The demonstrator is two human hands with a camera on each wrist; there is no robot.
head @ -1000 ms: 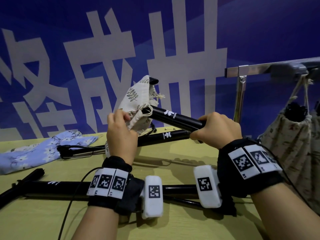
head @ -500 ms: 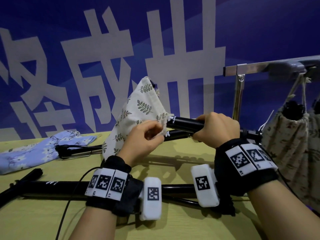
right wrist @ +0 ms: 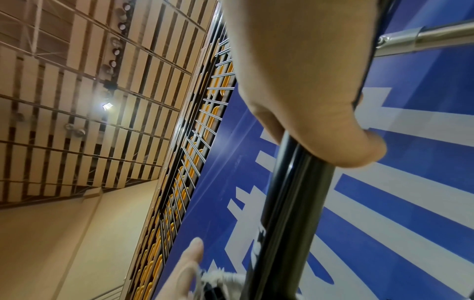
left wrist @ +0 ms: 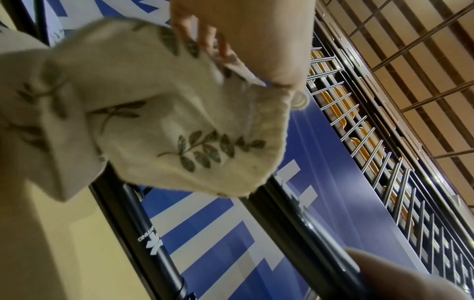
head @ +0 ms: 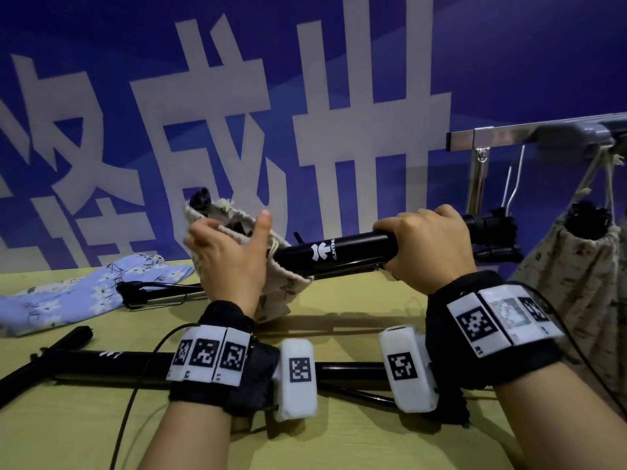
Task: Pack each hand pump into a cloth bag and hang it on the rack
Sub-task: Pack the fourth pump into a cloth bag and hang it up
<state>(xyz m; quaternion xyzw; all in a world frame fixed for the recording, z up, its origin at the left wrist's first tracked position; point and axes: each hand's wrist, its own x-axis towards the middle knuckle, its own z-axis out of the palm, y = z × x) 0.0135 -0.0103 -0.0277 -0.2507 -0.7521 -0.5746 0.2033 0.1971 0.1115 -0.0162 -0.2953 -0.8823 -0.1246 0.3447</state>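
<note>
Green table [head: 356, 300] | L hand [head: 230, 256] holds bag [head: 271, 300] | R hand [head: 427, 245] grips pump [head: 336, 251], tip bagged

A black hand pump [head: 339, 252] lies nearly level above the table, one end pushed into the mouth of a cream cloth bag [head: 274, 293] printed with green leaves; another filled bag [head: 573, 266] hangs from the metal rack [head: 502, 134] on the right

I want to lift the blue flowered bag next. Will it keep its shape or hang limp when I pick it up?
Probably limp: the blue flowered bag lies flat and creased on the table. It looks thin, so likely light. Its mouth would probably close unless held open.
</note>
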